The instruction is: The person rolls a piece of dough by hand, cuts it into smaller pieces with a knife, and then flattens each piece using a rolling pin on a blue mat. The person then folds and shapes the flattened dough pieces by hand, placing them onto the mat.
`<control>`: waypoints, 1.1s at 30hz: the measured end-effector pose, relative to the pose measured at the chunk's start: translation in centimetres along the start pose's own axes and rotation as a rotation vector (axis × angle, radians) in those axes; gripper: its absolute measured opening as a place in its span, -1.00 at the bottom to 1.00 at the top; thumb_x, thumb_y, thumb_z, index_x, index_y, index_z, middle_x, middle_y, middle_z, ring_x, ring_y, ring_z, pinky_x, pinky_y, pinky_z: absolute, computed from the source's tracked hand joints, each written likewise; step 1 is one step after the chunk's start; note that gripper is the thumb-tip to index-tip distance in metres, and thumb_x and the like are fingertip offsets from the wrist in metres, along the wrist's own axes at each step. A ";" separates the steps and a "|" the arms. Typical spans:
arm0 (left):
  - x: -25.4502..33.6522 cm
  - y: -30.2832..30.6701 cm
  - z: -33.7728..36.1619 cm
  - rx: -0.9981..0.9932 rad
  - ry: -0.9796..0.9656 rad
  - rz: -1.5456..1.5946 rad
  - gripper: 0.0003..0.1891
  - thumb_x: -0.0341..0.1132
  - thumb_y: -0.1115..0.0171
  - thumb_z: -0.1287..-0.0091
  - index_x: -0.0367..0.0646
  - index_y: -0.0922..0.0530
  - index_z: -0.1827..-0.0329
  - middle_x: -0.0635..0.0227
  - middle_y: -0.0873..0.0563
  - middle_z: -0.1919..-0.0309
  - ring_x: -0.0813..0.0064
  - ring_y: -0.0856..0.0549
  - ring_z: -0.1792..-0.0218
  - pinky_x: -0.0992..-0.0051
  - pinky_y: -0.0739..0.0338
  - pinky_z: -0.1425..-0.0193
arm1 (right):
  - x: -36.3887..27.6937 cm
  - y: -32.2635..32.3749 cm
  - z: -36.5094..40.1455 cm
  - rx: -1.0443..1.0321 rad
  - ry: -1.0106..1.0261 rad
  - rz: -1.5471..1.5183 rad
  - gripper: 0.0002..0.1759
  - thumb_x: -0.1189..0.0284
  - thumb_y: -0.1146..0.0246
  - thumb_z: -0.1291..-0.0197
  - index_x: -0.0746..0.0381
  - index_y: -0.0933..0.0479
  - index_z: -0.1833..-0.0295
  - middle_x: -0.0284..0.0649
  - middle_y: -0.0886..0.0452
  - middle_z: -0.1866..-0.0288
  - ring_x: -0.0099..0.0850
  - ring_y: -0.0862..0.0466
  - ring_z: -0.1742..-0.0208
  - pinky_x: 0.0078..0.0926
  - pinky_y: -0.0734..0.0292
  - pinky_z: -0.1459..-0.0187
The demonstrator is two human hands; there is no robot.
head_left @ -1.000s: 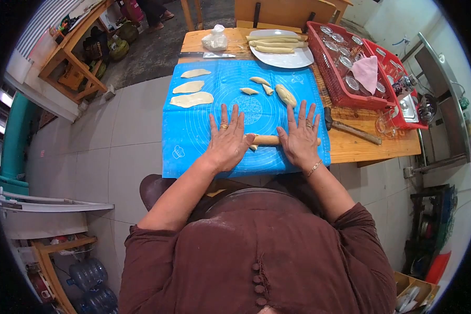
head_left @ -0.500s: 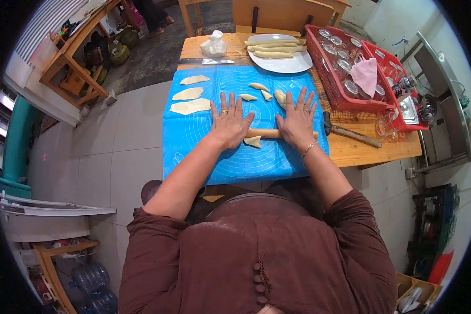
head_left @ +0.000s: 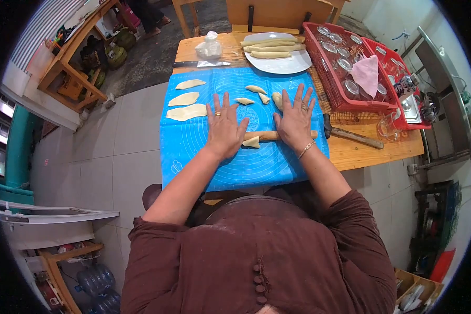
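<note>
My left hand (head_left: 225, 130) lies palm down with its fingers spread over the left end of a wooden rolling pin (head_left: 269, 136). At the pin's right end, my right hand (head_left: 295, 121) rests flat in the same way, fingers stretched out. A small pale piece of dough (head_left: 253, 142) shows from under the pin, on the near side. Beyond my hands, small dough pieces (head_left: 244, 101) lie on a blue silicone mat (head_left: 193, 167), and a thicker lump of dough (head_left: 278, 100) sits by my right fingers. Several flattened dough strips (head_left: 187, 112) are laid out on the left.
Behind the mat are a knife (head_left: 209, 64), a tied plastic bag of white powder (head_left: 209, 48) and a white plate (head_left: 282, 65) with long dough rolls. Right of it stand red baskets (head_left: 329, 97) of glasses, a pink cloth (head_left: 365, 74), a hammer (head_left: 353, 136) and a glass mug (head_left: 388, 128).
The view has shifted slightly. Both hands stay flat on the rolling pin, with only a very small shift over the dough; the other pieces lie as before.
</note>
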State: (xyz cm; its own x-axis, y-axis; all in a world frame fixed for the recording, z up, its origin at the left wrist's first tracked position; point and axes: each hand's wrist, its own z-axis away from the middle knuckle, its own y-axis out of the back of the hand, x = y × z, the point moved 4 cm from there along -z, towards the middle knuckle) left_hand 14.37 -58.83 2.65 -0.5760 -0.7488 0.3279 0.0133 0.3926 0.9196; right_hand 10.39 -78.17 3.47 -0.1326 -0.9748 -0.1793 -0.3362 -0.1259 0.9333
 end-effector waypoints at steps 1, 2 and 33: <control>0.4 1.4 0.8 0.200 -0.036 0.087 -0.46 -0.07 -0.08 -0.42 -0.36 -0.37 -0.27 -0.15 -0.25 -0.39 -0.18 -0.09 -0.45 -0.05 0.09 -0.49 | 0.0 0.1 0.1 -0.002 -0.007 -0.007 -0.19 0.18 -0.31 -0.20 0.19 -0.21 -0.52 0.28 0.31 -0.61 0.27 0.40 -0.61 0.24 0.45 -0.52; 0.9 2.7 1.8 0.399 -0.074 0.174 -0.58 -0.15 -0.22 -0.36 -0.32 -0.48 -0.10 -0.13 -0.46 -0.24 -0.15 -0.36 -0.33 0.00 -0.20 -0.40 | 0.1 0.0 0.1 -0.002 -0.014 -0.006 -0.19 0.18 -0.31 -0.20 0.19 -0.21 -0.52 0.28 0.31 -0.61 0.27 0.40 -0.61 0.24 0.45 -0.52; 4.9 2.2 2.6 0.133 -0.611 -0.152 -0.81 -0.35 -0.19 -0.21 -0.02 -0.60 0.11 0.25 -0.48 -0.20 0.20 -0.46 -0.15 0.26 -0.38 -0.29 | 0.3 -1.1 -1.1 -0.065 -0.046 0.072 -0.30 0.14 -0.26 -0.23 0.14 -0.33 -0.45 0.31 0.13 -0.59 0.29 0.26 -0.60 0.26 0.33 -0.51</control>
State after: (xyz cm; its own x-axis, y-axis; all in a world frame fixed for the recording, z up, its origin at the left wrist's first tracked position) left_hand 9.47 -60.23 5.71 -0.9257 -0.3776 -0.0223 -0.1842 0.3983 0.8986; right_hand 11.78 -78.54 2.75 -0.1975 -0.9725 -0.1234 -0.2628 -0.0688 0.9624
